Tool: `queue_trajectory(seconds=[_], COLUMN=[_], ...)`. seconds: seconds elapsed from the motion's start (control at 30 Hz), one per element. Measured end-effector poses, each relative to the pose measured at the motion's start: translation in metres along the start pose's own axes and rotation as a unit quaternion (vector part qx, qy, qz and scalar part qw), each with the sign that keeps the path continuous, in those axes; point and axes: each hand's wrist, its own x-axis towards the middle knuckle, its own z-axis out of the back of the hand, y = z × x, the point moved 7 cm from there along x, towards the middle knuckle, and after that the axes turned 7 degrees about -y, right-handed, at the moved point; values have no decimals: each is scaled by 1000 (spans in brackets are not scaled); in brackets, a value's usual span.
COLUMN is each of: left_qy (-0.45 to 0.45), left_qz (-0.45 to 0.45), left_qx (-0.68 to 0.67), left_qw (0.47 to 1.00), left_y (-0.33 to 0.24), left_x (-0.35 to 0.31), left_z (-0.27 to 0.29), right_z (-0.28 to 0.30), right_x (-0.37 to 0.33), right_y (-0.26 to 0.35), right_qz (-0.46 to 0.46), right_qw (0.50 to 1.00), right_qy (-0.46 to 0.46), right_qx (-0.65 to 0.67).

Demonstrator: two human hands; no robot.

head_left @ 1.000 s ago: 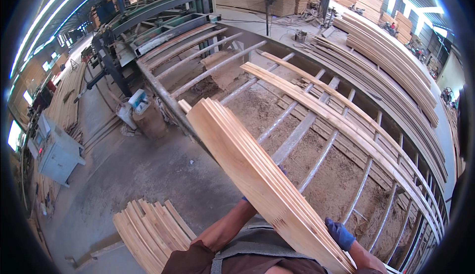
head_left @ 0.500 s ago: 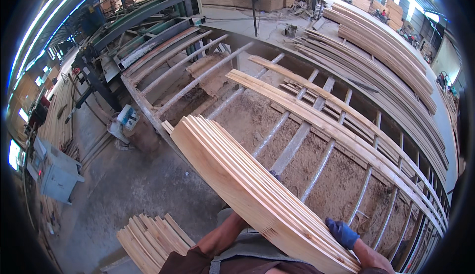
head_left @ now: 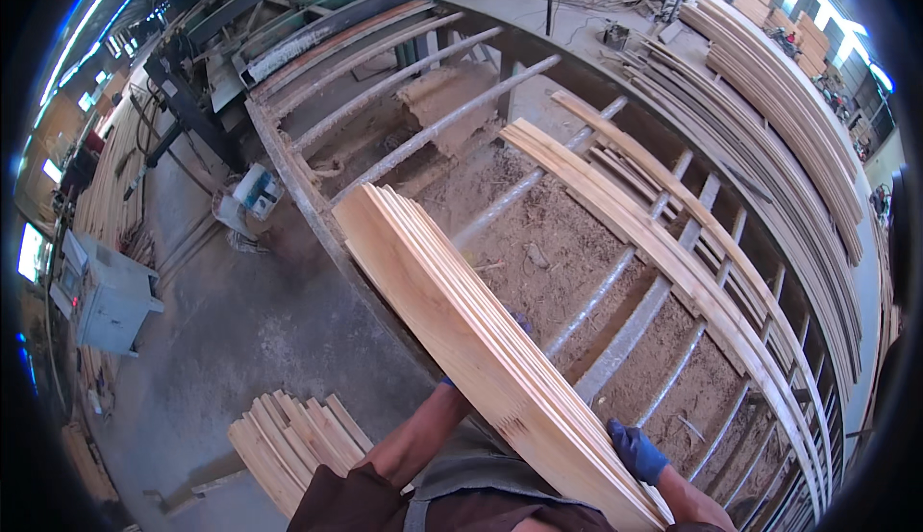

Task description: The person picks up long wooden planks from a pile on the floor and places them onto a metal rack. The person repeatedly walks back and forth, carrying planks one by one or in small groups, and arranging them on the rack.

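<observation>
A stack of long, pale wooden boards (head_left: 433, 311) stands on edge, slanting from the near right to the far left over the side of a roller frame. My left hand (head_left: 521, 322) grips around the stack near its middle. Only some dark gloved fingertips show on the far side and a bit of glove by the wrist; the boards hide the rest. My right hand (head_left: 636, 450), in a blue glove, is closed over the far edge of the stack toward its near end. Its thumb side is partly hidden.
The metal roller frame (head_left: 615, 340) spans sawdust, with long loose boards (head_left: 654, 248) lying across its rollers. More boards (head_left: 298, 445) are stacked near my left side. A grey control cabinet (head_left: 111, 292) and a white container (head_left: 258, 191) stand at left. Long timber piles (head_left: 788, 109) lie at far right.
The stack's far end has swung a little farther away, and its board ends look more even. More of my left forearm shows. Both hands keep hold, while the whole view has shifted.
</observation>
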Motion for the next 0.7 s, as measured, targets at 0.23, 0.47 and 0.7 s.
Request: queue_trajectory(seconds=[0.23, 0.47, 0.7], left_qy=[-37, -75, -107], left_qz=[-27, -56, -70], left_qx=[-16, -24, -27], left_qw=[999, 995, 991], left_y=[-58, -92, -102], left_x=[20, 25, 26], left_z=[22, 40, 62], right_z=[-16, -33, 15], right_x=[55, 101, 94], right_y=[42, 74, 120], right_qz=[16, 31, 165], right_qw=[999, 998, 982], right_qy=[28, 52, -81], right_qx=[16, -3, -54])
